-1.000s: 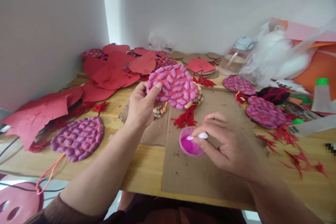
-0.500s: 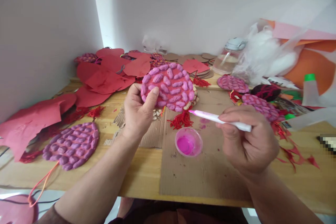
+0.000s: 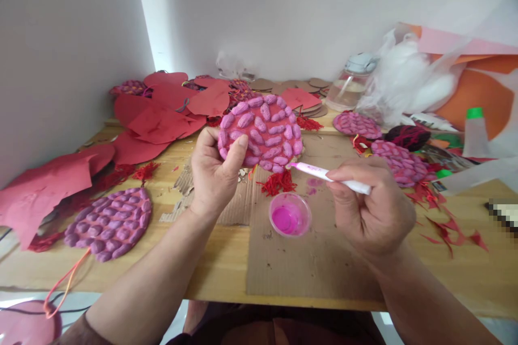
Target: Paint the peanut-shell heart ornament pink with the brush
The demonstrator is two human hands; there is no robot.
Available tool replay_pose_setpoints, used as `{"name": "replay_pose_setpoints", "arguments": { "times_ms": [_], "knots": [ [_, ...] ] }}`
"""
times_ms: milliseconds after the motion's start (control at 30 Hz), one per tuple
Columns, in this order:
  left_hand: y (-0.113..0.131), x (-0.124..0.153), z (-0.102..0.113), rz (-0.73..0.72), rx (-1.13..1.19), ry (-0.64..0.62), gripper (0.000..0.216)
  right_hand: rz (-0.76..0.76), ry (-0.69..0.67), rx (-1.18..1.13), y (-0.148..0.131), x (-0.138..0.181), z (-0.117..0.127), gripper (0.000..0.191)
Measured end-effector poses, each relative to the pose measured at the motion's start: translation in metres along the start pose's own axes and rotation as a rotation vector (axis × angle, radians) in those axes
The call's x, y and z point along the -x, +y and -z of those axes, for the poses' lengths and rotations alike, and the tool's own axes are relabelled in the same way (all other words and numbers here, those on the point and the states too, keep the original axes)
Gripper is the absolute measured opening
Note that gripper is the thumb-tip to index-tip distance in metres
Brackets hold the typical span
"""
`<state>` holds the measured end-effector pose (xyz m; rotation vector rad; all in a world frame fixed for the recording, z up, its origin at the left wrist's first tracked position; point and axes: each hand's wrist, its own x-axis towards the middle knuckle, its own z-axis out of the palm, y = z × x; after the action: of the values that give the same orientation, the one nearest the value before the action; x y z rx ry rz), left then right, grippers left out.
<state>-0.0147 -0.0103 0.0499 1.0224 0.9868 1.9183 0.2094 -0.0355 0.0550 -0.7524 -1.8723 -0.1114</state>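
Note:
My left hand (image 3: 220, 170) grips the left edge of a round red disc (image 3: 267, 126) covered with pink-painted peanuts, thumb on its front. A red tassel (image 3: 278, 182) hangs beneath it. Closed around a white paint pen (image 3: 327, 173) is my right hand (image 3: 372, 205). The pen's pink tip meets the disc's lower right edge, where an unpainted peanut shows. Below stands a small clear cup (image 3: 290, 215) of magenta paint on a cardboard sheet (image 3: 307, 275). Another disc with purple peanuts (image 3: 111, 221) lies to the left.
Red paper pieces (image 3: 162, 113) pile up at the back left. Two peanut discs (image 3: 399, 161) lie right, near red scraps (image 3: 449, 229). At the back right are a glass jar (image 3: 350, 83), a plastic bag (image 3: 408, 78) and a green-capped bottle (image 3: 476, 132).
My right hand has moved left and slightly up, bringing the pen tip to the disc's lower edge. The disc has turned a little, hiding the peanuts behind its right side.

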Motion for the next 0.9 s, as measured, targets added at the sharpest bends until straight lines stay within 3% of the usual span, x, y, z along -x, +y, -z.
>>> {"name": "replay_pose_setpoints", "arguments": {
  "times_ms": [433,733,900],
  "knots": [
    [-0.002,-0.001,0.000,0.021,-0.021,-0.002,0.032,0.058,-0.096,0.086,-0.013,0.001,0.001,0.016],
    [0.003,0.003,-0.003,0.070,-0.005,0.005,0.035,-0.066,-0.002,-0.003,-0.004,0.008,0.000,0.025],
    [0.000,0.004,-0.002,-0.038,-0.087,-0.030,0.034,-0.073,-0.026,-0.034,-0.005,0.009,-0.002,0.025]
  ]
}}
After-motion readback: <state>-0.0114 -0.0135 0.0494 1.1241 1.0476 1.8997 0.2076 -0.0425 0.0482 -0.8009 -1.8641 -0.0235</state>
